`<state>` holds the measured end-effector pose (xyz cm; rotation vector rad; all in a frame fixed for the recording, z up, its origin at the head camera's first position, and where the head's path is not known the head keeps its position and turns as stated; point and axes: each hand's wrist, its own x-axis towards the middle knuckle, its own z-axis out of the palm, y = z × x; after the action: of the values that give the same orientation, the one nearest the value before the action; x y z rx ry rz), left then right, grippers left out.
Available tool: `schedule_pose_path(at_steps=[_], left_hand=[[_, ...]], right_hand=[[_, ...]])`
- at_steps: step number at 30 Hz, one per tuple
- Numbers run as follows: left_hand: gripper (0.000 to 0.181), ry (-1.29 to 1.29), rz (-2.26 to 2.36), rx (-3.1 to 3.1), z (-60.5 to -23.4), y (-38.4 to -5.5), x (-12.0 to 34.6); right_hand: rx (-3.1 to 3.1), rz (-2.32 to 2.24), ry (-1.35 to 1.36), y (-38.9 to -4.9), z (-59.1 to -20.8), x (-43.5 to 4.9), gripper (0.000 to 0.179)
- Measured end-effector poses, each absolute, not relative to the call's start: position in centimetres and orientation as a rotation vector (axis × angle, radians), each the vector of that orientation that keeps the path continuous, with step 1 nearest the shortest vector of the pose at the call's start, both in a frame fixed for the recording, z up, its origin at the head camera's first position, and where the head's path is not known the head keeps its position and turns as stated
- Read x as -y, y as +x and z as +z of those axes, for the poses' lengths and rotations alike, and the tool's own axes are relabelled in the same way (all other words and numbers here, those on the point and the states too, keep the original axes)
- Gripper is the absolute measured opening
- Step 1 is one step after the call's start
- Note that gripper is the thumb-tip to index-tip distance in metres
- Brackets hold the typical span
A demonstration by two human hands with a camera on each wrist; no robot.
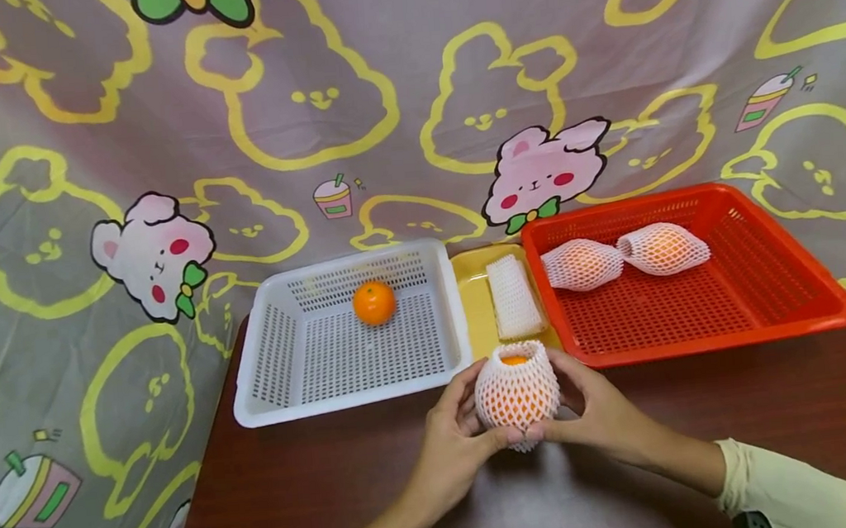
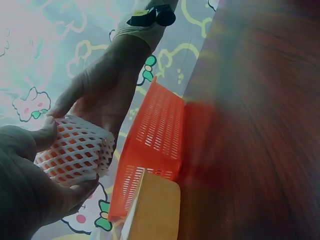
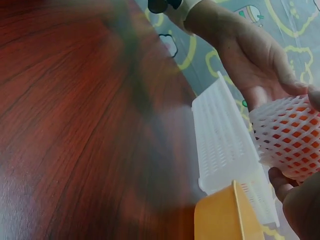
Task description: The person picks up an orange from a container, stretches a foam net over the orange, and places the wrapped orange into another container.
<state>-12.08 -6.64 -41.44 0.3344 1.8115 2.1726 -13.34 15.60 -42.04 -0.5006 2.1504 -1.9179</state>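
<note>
An orange in a white foam net sleeve (image 1: 517, 397) is held up between both hands, above the table's front part. My left hand (image 1: 451, 436) grips its left side and my right hand (image 1: 598, 408) its right, with the thumbs close together on the near face. The sleeve's open top shows a bit of orange peel. Both wrist views show the netted orange (image 2: 75, 150) between the curled fingers and thumbs. A bare orange (image 1: 375, 302) lies in the white basket (image 1: 352, 404). Two netted oranges (image 1: 664, 248) lie in the red basket (image 1: 720, 343).
Between the baskets stands a yellow tray (image 1: 476, 293) with flat white foam net sleeves (image 1: 515, 296) in it. A patterned cloth (image 1: 408, 74) hangs behind and at the left. The dark wooden table (image 1: 277, 491) lies beneath.
</note>
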Motion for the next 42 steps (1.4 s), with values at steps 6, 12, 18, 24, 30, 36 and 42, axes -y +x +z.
schedule_pose_path(at_steps=[6, 12, 18, 24, 30, 36, 42], left_hand=[[0.089, 0.374, 2.196, -1.819, -41.5, -12.1, 6.7], [0.076, 0.384, 2.081, -2.079, -41.4, -12.5, 5.9], [0.062, 0.552, 1.666, -2.441, -41.2, -13.0, 4.5], [0.051, 0.936, 1.151, -2.814, -40.8, -13.9, 2.1], [0.049, 1.157, 0.754, -2.930, -40.3, -15.6, -1.5], [0.045, 1.484, 0.342, -2.948, -41.4, -18.5, -3.5], [0.041, 1.643, -0.008, -2.973, -42.8, -19.7, -4.2]], right_hand=[[-2.193, -1.868, -0.500, -13.3, -41.7, -15.7, 0.088], [-2.472, -1.668, -0.611, -13.7, -40.7, -16.8, 0.083], [-2.944, -1.256, -0.734, -16.3, -38.0, -19.1, 0.089], [-3.178, -0.874, -0.861, -20.9, -36.7, -23.0, 0.089], [-3.124, -0.471, -0.798, -24.0, -38.2, -26.1, 0.084], [-3.050, -0.228, -0.889, -25.8, -40.6, -26.6, 0.078], [-3.043, -0.149, -0.928, -26.1, -41.7, -26.6, 0.066]])
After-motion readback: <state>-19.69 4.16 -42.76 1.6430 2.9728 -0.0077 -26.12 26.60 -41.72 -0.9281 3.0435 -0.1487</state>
